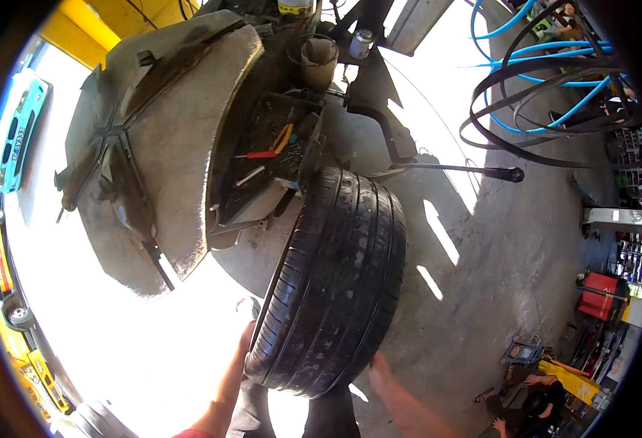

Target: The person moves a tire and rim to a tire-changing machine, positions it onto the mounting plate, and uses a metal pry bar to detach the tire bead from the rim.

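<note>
A black car tire (pixel 335 285) stands on edge in front of me, its worn grooved tread facing up toward me. At its lower left side, my left hand (pixel 248 323) grips the sidewall; strong sunlight washes out part of that hand. My right hand (pixel 379 367) holds the tire's lower right edge, and its fingers are mostly hidden behind the rubber. The top of the tire is close to a tool tray (pixel 262 193) on a tire machine. In that tray lie a red-handled screwdriver (pixel 256 155), orange-handled pliers (pixel 283 139) and small loose parts.
The machine's round turntable (pixel 178 109) with clamps fills the upper left. A long lever (pixel 467 169) sticks out to the right beyond the tire. Blue and black hoses (pixel 554 87) hang at upper right. At lower right a person (pixel 536 401) is low down near a red box (pixel 600 295).
</note>
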The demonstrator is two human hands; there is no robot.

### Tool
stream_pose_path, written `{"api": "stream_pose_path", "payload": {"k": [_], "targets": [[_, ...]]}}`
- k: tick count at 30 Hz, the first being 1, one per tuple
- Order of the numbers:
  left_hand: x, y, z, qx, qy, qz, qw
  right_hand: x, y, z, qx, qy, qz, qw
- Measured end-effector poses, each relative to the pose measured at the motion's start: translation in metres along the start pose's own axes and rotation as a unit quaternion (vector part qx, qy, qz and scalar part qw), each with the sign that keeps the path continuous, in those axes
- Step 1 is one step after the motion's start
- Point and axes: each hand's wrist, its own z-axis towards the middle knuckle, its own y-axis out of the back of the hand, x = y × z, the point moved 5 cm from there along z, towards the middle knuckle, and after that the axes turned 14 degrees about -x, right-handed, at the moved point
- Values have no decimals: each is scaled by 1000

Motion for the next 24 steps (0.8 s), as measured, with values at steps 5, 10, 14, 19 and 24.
{"api": "stream_pose_path", "payload": {"k": [5,10,14,19,24], "targets": [[5,-7,-12,-25,-214,54,975,-93,-27,-28,-130,-51,276,951],[-49,39,-64,62,-202,5,977,38,-31,-9,-18,-82,273,958],[-164,62,-87,49,248,-286,924,175,-53,-19,-108,149,54,981],[-328,81,-179,-292,-111,-66,948,404,-120,-93,-203,773,-455,392],[-347,75,-217,-384,-190,44,903,512,16,20,-263,354,-830,341]]}}
